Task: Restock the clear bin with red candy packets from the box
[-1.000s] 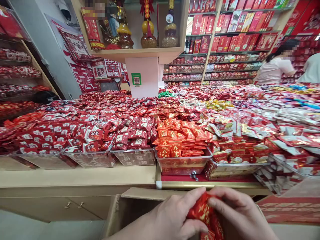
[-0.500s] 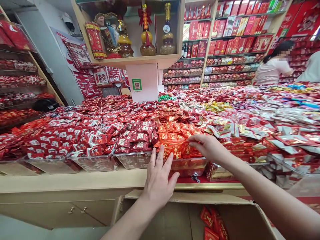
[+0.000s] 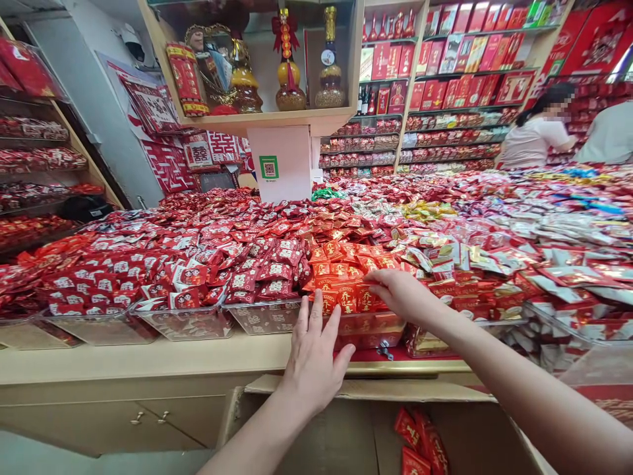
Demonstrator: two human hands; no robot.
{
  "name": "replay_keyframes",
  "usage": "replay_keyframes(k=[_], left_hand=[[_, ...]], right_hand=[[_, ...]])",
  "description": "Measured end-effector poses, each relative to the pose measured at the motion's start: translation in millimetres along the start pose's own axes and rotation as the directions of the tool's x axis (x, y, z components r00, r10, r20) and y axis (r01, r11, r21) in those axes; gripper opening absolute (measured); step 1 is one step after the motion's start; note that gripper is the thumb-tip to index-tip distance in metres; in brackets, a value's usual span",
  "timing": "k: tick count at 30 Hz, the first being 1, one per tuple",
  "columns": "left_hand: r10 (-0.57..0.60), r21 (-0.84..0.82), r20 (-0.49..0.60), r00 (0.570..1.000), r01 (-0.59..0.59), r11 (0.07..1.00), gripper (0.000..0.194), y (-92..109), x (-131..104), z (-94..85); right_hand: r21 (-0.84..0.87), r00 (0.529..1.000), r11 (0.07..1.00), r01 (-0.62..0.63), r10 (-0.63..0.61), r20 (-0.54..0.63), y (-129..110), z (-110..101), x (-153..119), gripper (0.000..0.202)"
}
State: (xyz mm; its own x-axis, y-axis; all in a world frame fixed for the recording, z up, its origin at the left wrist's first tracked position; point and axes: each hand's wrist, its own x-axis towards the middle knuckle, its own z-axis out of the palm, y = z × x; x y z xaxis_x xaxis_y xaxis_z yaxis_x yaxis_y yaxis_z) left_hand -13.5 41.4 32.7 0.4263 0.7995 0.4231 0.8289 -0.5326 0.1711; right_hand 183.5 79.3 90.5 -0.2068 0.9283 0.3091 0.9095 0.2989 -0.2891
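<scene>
Bright red candy packets [image 3: 339,269] with gold lettering fill a clear plastic bin [image 3: 373,330] at the counter's front. My left hand [image 3: 319,353] is open, its spread fingertips resting against the front packets at the bin's left side. Over the right side of the same packets is my right hand [image 3: 398,293], fingers bent down onto them; its fingertips are partly hidden, so I cannot make out whether a packet is pinched. Below my arms stands an open cardboard box [image 3: 341,439] with several red packets [image 3: 418,442] inside.
Dark red packets [image 3: 279,267] in neighbouring bins lie to the left, red-and-white packets [image 3: 583,277] to the right. A display case [image 3: 277,122] on a white post rises behind. A person [image 3: 534,135] stands at the far right. The counter edge [image 3: 148,363] runs across the front.
My right hand has shifted slightly left and down over the red packets. My left hand stays almost in place against them. The view has moved slightly.
</scene>
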Motion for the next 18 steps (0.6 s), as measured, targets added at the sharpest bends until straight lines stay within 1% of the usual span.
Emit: replay_keyframes(k=[2, 4, 7, 9, 10, 11, 12, 13, 14, 15, 16, 17, 18], left_hand=[[0.0, -0.002, 0.004, 1.0, 0.0, 1.0, 0.055, 0.4, -0.3, 0.2], [0.003, -0.006, 0.007, 1.0, -0.003, 1.0, 0.055, 0.7, -0.9, 0.6], [0.01, -0.018, 0.005, 1.0, -0.01, 1.0, 0.055, 0.2, -1.9, 1.1], [0.025, -0.035, -0.006, 1.0, -0.025, 0.999, 0.055, -0.7, -2.5, 0.7], [0.034, -0.046, -0.019, 0.999, -0.034, 0.998, 0.055, -1.1, -2.7, 0.1], [0.043, -0.061, -0.036, 0.998, -0.045, 0.997, 0.053, -1.3, -2.9, -1.0], [0.052, -0.078, -0.062, 0.997, -0.057, 0.995, 0.051, -1.2, -3.0, -2.5], [0.06, -0.097, -0.096, 0.994, -0.069, 0.993, 0.047, -0.7, -3.2, -4.4], [0.068, -0.119, -0.137, 0.988, -0.085, 0.989, 0.043, 0.3, -3.3, -6.6], [0.08, -0.145, -0.181, 0.98, -0.107, 0.984, 0.039, 1.6, -3.6, -9.0], [0.096, -0.173, -0.223, 0.97, -0.136, 0.975, 0.036, 3.3, -3.9, -11.4], [0.115, -0.203, -0.26, 0.959, -0.171, 0.964, 0.033, 5.3, -4.3, -13.7], [0.135, -0.231, -0.291, 0.947, -0.207, 0.951, 0.031, 7.5, -5.0, -15.8]], right_hand=[[-0.011, 0.999, 1.0, 0.012, -0.012, -0.033, 2.5, 4.3, -0.2, 0.025], [-0.01, 0.996, 1.0, 0.014, -0.015, -0.09, 5.8, 7.1, -0.4, 0.028], [-0.007, 0.979, 1.0, 0.016, -0.017, -0.201, 5.1, 1.5, -6.2, 0.029], [-0.008, 0.952, 0.999, 0.032, -0.033, -0.305, -3.3, -6.1, -19.2, 0.024], [-0.004, 0.934, 0.998, 0.059, -0.057, -0.352, -9.7, -7.7, -29.6, 0.018], [-0.002, 0.925, 0.995, 0.1, -0.094, -0.369, -16.9, -5.8, -42.7, 0.013], [-0.001, 0.919, 0.986, 0.167, -0.156, -0.361, -23.8, 1.2, -58.4, 0.009], [-0.002, 0.923, 0.968, 0.25, -0.239, -0.301, -29.5, 14.4, -76.2, 0.011], [-0.006, 0.929, 0.941, 0.339, -0.335, -0.157, -32.9, 34.1, -95.5, 0.012], [-0.005, 0.887, 0.889, 0.458, -0.458, -0.054, -33.3, 59.6, -115.7, 0.015], [0.012, 0.821, 0.825, 0.564, -0.563, 0.098, -30.5, 89.4, -136.4, 0.014], [-0.027, 0.795, 0.81, 0.586, -0.569, 0.21, -24.7, 121.3, -156.9, 0.011], [-0.114, 0.826, 0.836, 0.537, -0.494, 0.272, -16.7, 153.0, -176.8, 0.005]])
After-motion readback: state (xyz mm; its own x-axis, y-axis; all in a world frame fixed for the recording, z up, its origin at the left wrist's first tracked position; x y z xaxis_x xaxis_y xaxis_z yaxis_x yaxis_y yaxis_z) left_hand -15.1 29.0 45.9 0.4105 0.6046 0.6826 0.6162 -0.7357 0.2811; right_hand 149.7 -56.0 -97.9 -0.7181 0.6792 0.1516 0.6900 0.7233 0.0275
